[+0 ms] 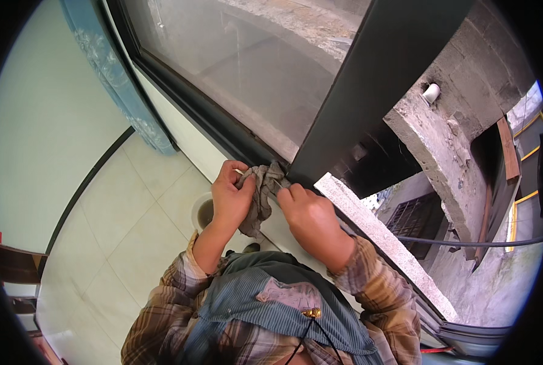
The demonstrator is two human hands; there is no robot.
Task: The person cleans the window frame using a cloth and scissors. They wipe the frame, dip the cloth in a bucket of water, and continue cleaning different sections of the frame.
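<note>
A crumpled grey-brown cloth [258, 200] hangs from my left hand [230, 194], pinched between thumb and fingers over the window sill. My right hand [305, 210] is closed around a thin, light-coloured tool whose narrow tip [277, 183] reaches the cloth; the rest of the tool is hidden in the fist. Both hands are close together at the bottom corner of a dark window frame [207, 114], where it meets a wide dark upright [344, 86].
Below left of the sill, a bucket [201, 212] with murky liquid stands on the tiled floor [125, 214]. A blue curtain [111, 77] hangs at the left. Outside the opening are a rough ledge [385, 246], a concrete slab [435, 159] and a dark cable [472, 243].
</note>
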